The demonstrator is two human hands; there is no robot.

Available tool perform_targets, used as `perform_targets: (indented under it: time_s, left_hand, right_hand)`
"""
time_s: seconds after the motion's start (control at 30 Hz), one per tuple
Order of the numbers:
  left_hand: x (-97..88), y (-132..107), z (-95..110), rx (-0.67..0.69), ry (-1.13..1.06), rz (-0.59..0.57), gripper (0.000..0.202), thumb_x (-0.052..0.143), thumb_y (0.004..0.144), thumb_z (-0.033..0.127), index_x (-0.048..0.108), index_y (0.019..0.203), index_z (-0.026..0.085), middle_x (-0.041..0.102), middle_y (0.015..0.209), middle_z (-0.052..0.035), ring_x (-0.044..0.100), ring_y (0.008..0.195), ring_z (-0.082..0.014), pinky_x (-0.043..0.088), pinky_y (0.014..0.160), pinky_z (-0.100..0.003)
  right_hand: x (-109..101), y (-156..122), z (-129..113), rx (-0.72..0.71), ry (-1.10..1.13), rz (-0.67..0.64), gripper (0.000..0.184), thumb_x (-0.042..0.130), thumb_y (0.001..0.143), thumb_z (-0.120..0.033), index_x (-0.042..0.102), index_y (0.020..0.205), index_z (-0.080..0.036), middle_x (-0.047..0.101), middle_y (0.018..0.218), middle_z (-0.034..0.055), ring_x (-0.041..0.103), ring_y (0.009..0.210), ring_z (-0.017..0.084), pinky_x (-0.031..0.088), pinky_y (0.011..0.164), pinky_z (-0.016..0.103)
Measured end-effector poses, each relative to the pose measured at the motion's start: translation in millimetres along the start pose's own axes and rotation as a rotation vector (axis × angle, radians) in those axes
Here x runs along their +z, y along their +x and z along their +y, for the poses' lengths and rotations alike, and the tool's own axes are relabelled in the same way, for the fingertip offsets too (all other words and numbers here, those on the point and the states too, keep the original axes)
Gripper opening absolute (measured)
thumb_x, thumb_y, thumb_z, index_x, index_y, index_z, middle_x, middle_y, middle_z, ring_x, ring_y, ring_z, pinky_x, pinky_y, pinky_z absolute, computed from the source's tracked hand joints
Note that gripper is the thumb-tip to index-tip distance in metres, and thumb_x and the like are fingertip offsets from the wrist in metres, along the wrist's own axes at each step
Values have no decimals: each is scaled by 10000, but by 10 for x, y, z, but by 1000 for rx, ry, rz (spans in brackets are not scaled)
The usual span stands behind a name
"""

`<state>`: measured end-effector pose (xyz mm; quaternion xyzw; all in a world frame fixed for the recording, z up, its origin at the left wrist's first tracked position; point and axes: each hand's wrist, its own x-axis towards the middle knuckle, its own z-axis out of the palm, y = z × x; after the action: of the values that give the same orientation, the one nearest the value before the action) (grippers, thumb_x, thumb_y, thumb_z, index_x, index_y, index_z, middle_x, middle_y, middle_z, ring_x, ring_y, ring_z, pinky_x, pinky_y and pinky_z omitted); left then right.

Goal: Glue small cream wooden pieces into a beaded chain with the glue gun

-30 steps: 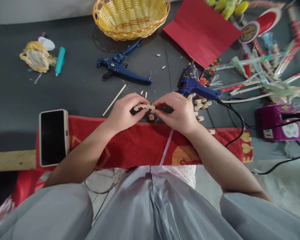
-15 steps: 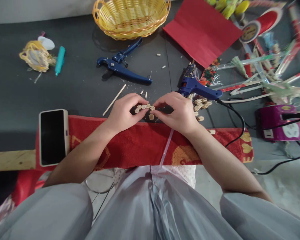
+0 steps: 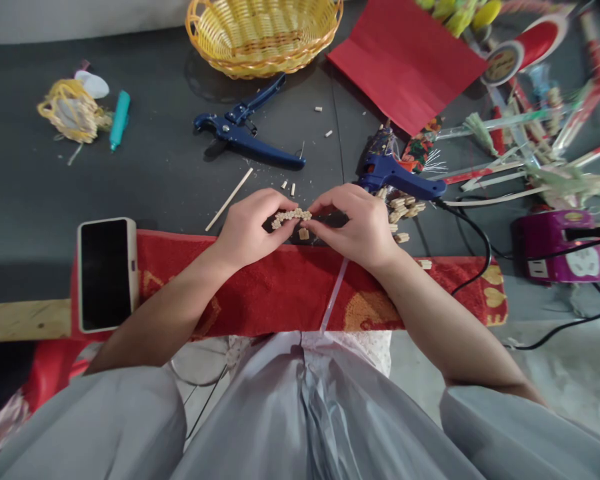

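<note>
A curved chain of small pale wooden stick pieces (image 3: 291,214) spans the gap between my two hands, just above the table's near edge. My left hand (image 3: 253,227) pinches its left end between thumb and fingers. At its right end, the thumb and forefinger of my right hand (image 3: 356,223) close on it. Below the chain lies a small tan block (image 3: 304,234). Beyond my fingers rest a thin wooden stick (image 3: 230,199) and short cut pieces (image 3: 293,189). Clusters of glued stick pieces (image 3: 403,208) sit beside my right hand, partly hidden by it.
A blue glue gun (image 3: 400,179), blue cutter (image 3: 255,143), yellow wicker basket (image 3: 265,70) and red paper (image 3: 405,60) lie farther back. A phone (image 3: 106,275) sits on the red towel (image 3: 260,293) at left. At right are a purple power socket (image 3: 555,247), cords and scattered craft strips.
Both hands keep their pinch on the curved chain. The whole view has shifted very slightly; nothing else has visibly moved.
</note>
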<state>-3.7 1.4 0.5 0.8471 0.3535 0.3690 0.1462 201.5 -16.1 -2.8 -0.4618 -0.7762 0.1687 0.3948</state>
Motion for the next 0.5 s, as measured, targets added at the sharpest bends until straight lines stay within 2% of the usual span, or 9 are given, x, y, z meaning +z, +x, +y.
perform_targets:
  time_s: [0.5]
  left_hand:
    - [5,-2,-13,40,18,2,83,650,850,154,661,931,147,732,877,-26,703,822,-121,550,750,-213]
  right_hand:
    - [-5,15,34,-47,11,11,83,723,835,-282,683,832,-209,727,794,30,638,738,183,500,699,314]
